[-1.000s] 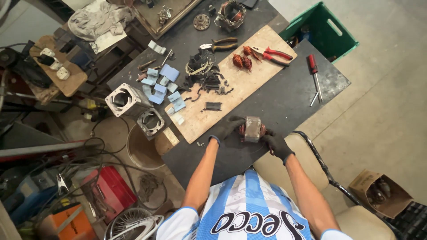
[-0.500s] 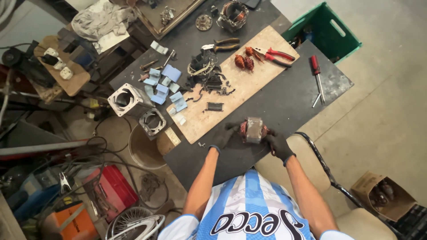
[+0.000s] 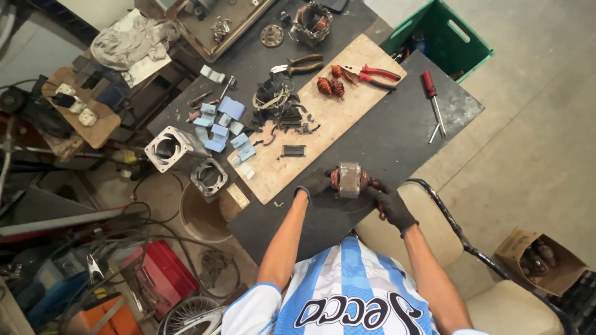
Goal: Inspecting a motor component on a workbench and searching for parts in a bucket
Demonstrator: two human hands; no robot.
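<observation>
A small motor stator [image 3: 349,179], grey steel core with copper windings at both ends, rests on the dark table [image 3: 397,133] near its front edge. My left hand [image 3: 315,183], in a black glove, grips its left end. My right hand [image 3: 390,205], also gloved, holds its right end. Just beyond lies a long wooden board [image 3: 335,118] carrying two copper coils [image 3: 331,87], red-handled pliers [image 3: 371,75], a heap of dark wire scraps [image 3: 279,105] and pale blue insulation papers [image 3: 223,124].
A red-handled screwdriver [image 3: 432,93] lies on the table's right part. A green crate [image 3: 444,37] stands past the far right corner. Two grey motor housings [image 3: 186,158] sit left of the table above a round tub. A padded chair [image 3: 434,248] and cardboard box [image 3: 539,260] are at right.
Both hands stay on the stator at about the same spot on the table. The view has shifted slightly.
</observation>
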